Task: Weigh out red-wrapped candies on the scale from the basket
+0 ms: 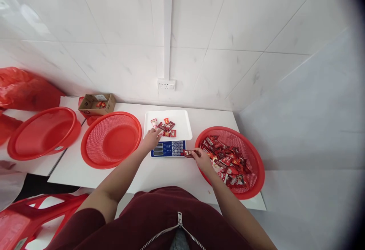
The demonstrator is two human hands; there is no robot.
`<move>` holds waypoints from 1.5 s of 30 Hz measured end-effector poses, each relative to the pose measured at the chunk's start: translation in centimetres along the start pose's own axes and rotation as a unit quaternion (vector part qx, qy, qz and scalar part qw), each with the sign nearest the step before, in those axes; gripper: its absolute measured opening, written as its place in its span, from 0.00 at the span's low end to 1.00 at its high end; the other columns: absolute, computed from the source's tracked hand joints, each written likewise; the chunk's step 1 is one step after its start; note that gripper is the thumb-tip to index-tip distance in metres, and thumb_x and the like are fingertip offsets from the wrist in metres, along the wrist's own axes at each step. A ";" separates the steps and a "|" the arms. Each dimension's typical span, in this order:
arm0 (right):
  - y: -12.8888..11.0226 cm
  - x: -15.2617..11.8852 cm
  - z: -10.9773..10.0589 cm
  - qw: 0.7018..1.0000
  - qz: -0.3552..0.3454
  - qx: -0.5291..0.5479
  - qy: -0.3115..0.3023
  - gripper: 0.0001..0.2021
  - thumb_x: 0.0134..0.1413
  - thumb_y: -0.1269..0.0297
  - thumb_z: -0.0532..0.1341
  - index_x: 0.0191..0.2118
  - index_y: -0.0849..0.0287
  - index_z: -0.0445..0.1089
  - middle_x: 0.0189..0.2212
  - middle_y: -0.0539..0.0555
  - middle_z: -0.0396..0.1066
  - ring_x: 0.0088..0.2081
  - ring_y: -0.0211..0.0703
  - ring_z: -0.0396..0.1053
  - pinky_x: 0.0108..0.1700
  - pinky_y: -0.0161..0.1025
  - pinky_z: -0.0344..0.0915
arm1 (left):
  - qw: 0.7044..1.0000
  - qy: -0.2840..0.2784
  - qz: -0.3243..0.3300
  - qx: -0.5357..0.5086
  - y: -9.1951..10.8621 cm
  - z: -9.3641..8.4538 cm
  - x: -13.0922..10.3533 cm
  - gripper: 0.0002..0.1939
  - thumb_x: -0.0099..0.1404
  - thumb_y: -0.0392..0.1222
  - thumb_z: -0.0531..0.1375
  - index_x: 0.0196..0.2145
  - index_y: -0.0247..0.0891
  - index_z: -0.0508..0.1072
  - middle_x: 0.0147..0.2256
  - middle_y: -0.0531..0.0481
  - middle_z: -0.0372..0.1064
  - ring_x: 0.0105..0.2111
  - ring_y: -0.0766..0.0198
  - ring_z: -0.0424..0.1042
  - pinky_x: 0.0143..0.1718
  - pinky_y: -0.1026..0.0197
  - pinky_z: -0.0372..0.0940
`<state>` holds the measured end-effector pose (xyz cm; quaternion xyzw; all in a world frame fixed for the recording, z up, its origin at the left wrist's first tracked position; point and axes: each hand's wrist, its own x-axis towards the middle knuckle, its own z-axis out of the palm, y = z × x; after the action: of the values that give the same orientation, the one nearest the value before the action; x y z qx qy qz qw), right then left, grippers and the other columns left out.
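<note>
My right hand (203, 158) pinches a dark red candy packet (188, 153) at the right front corner of the blue-panelled digital scale (168, 148), beside the rim of a red basket (260, 174). That basket holds many wrapped candies (228, 160) in red, brown and pink. On the scale's white tray (182, 124) lies a small group of wrapped candies (167, 126). Over the tray's left front part is my left hand (152, 139), its fingers stretched toward these candies; whether the fingertips touch one is hard to see.
To the left stand a red perforated basket (88, 153) and a red basin (17, 147). Behind them a cardboard box (97, 107) holds a few small packets. Red plastic bags (25, 90) fill the far left. A red stool (17, 219) stands at lower left. A socket (166, 85) is on the wall.
</note>
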<state>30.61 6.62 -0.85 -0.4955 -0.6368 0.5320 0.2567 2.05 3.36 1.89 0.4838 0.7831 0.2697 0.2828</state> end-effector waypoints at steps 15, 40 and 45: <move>2.2 -0.4 1.2 0.989 -0.084 -0.119 0.034 0.13 0.58 0.55 0.52 0.34 0.57 0.68 0.32 0.56 0.76 0.36 0.47 0.73 0.40 0.41 0.66 | 0.983 0.181 -0.021 0.030 -2.1 -1.8 0.7 0.11 0.60 0.31 0.52 0.32 0.36 0.74 0.45 0.44 0.61 0.39 0.62 0.69 0.40 0.59 0.68; 2.0 -0.5 1.4 0.989 -0.079 -0.118 0.033 0.12 0.59 0.57 0.52 0.35 0.57 0.69 0.32 0.55 0.77 0.35 0.46 0.74 0.41 0.42 0.68 | 0.962 0.009 0.090 0.256 0.4 0.7 5.0 0.21 0.60 0.29 0.51 0.50 0.37 0.69 0.48 0.41 0.68 0.52 0.53 0.65 0.52 0.54 0.60; 2.1 -0.5 1.4 0.989 -0.082 -0.120 0.036 0.13 0.59 0.55 0.52 0.34 0.56 0.70 0.32 0.56 0.77 0.35 0.47 0.74 0.39 0.41 0.69 | 0.961 0.101 0.007 0.257 -2.0 -3.3 0.8 0.22 0.62 0.40 0.53 0.54 0.36 0.64 0.50 0.38 0.65 0.48 0.50 0.66 0.47 0.52 0.63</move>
<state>30.35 5.49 -3.18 -0.4874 -0.7248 0.4110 0.2612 -1.75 2.79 2.66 0.5158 0.8472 0.1083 0.0667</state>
